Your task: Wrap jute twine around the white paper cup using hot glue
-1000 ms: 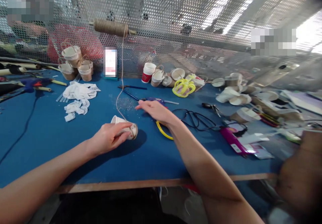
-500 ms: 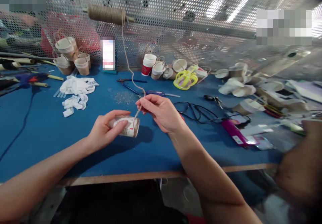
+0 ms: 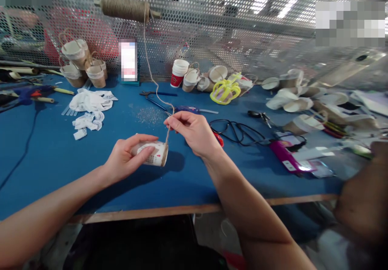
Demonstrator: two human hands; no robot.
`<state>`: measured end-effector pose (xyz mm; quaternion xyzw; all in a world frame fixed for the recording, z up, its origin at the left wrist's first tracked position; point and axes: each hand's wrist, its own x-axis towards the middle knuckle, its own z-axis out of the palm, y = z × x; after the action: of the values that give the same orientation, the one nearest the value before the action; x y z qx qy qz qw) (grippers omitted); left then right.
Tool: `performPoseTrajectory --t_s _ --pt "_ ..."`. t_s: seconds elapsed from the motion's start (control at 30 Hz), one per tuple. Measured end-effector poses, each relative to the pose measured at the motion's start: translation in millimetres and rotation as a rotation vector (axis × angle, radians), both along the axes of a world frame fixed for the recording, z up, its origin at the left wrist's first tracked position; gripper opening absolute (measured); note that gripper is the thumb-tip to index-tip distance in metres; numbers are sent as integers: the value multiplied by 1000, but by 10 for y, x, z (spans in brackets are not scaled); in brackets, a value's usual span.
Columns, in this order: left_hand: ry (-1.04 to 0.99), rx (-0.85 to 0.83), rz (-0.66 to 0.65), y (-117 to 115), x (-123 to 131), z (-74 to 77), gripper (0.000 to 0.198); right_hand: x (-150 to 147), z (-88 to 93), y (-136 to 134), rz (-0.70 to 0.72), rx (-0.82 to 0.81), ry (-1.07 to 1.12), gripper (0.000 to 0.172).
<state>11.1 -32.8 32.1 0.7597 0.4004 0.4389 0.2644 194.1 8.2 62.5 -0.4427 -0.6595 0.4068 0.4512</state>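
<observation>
My left hand [image 3: 125, 157] is wrapped round a white paper cup [image 3: 155, 157] with small printed marks, tilted on its side above the blue table. Twine [image 3: 166, 138] meets the cup at its right-hand end. Between thumb and fingers, my right hand [image 3: 189, 130] pinches that twine just above the cup. From there the strand runs up to a spool of twine [image 3: 124, 9] on a rod at the mesh panel. Just beyond my right hand lie blue-handled pliers [image 3: 157, 102] and a blue glue gun [image 3: 188, 110], partly hidden.
Twine-trimmed cups [image 3: 75, 55] stand at the back left, near white scraps [image 3: 91, 100]. A red-and-white cup [image 3: 178, 74] and a yellow basket-like piece [image 3: 224, 92] sit at the back. Right are a black cable [image 3: 239, 132], a purple box [image 3: 286, 157] and another person's arm [image 3: 362, 193].
The camera view has shifted slightly. Both hands keep their grips on the cup and twine, and the cup has turned a little, if at all.
</observation>
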Motion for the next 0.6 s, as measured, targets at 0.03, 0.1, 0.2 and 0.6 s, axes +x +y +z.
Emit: performPoseTrajectory --t_s 0.03,0.1,0.2,0.6 --pt "9 16 -6 -3 -1 4 18 -2 -13 6 5 3 -6 15" --pt "23 51 -26 -9 -3 10 18 -3 -39 17 14 6 -16 16" --pt "29 102 -48 -19 -10 17 18 0 -68 25 25 -1 -37 17" --pt "46 226 -53 -56 -34 10 17 -9 -116 -6 74 -51 -85 18"
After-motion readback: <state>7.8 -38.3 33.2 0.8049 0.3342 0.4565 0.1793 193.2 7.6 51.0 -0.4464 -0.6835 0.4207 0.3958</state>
